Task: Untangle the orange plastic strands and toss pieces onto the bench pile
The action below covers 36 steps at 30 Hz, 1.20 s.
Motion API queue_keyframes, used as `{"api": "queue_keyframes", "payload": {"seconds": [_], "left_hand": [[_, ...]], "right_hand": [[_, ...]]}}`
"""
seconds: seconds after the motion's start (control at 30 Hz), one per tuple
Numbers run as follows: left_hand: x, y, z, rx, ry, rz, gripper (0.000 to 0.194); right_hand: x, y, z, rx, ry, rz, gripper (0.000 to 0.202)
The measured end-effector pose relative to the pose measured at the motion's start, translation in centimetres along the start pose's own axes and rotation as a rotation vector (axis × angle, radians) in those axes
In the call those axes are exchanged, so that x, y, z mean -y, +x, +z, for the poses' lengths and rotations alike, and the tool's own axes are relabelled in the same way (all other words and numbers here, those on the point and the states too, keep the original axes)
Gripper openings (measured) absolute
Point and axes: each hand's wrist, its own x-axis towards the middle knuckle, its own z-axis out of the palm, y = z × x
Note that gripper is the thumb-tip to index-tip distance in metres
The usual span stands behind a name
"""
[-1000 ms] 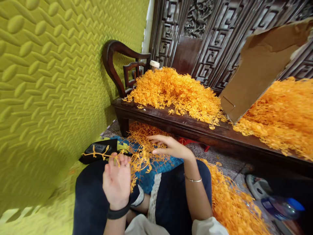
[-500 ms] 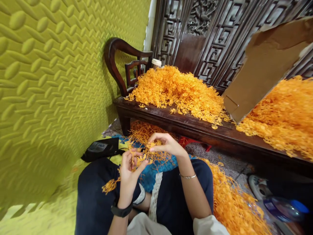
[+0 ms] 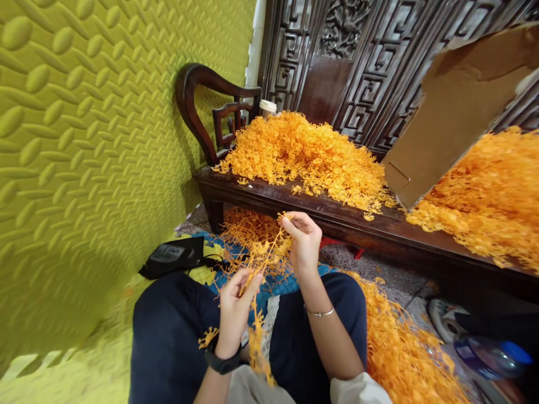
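Note:
Between my two hands runs a branched orange plastic sprig (image 3: 268,255) with small flower-like tips. My left hand (image 3: 238,297), low over my lap, pinches its lower part between thumb and fingers. Part of the sprig dangles below that hand toward my lap. Higher and to the right, my right hand (image 3: 304,238) pinches a tip of the sprig between thumb and forefinger. Behind the hands, a tangle of bare orange stems (image 3: 244,224) lies on the floor below the bench edge.
A dark wooden bench (image 3: 269,193) bears a heap of orange plastic pieces (image 3: 311,151), a cardboard sheet (image 3: 455,106) and a second heap (image 3: 497,185). More orange sprigs (image 3: 400,336) lie right of my knee. A black pouch (image 3: 177,255) rests at left; a bottle (image 3: 490,356) stands right.
My right hand has moved up and right, away from my left hand, drawing the sprig out between them. My left hand has shifted slightly right.

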Motion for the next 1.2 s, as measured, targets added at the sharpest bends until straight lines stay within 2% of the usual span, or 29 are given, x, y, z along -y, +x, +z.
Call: {"api": "queue_keyframes", "payload": {"seconds": [0.13, 0.27, 0.37, 0.47, 0.6, 0.7, 0.9, 1.03, 1.13, 1.2], "left_hand": [[0.0, -1.0, 0.7, 0.037, -0.002, 0.009, 0.025], [-0.6, -1.9, 0.7, 0.164, 0.066, 0.014, 0.025], [-0.9, -2.3, 0.6, 0.232, 0.085, 0.017, 0.021], [-0.8, -2.4, 0.5, 0.212, 0.065, 0.013, 0.020], [-0.2, -2.3, 0.6, 0.192, 0.044, -0.005, 0.017], [-0.2, -2.2, 0.5, 0.252, 0.106, 0.006, 0.019], [-1.3, -2.0, 0.7, 0.298, 0.207, 0.050, 0.028], [-1.8, -2.4, 0.8, 0.374, 0.179, -0.017, 0.026], [-1.4, -2.4, 0.5, 0.478, 0.149, -0.139, 0.023], [-0.9, -1.9, 0.1, 0.474, 0.144, -0.191, 0.021]], "right_hand": [[1.8, -0.3, -0.6, -0.118, -0.013, -0.127, 0.009], [4.1, -0.6, -1.7, -0.159, -0.070, -0.203, 0.009], [5.1, -0.7, -2.4, -0.162, -0.095, -0.193, 0.009], [5.4, -0.6, -2.7, -0.095, -0.091, -0.187, 0.007], [5.6, -0.2, -2.8, 0.113, -0.108, -0.188, 0.006], [5.7, 0.0, -3.1, 0.119, -0.082, -0.185, 0.007], [5.2, -0.7, -3.1, -0.074, -0.139, -0.178, 0.008], [5.7, -0.3, -3.5, -0.142, -0.148, -0.211, 0.006], [7.2, 1.1, -6.4, -0.371, -0.136, -0.504, 0.006], [8.7, 1.9, -8.9, -0.531, -0.090, -0.727, 0.010]]}}
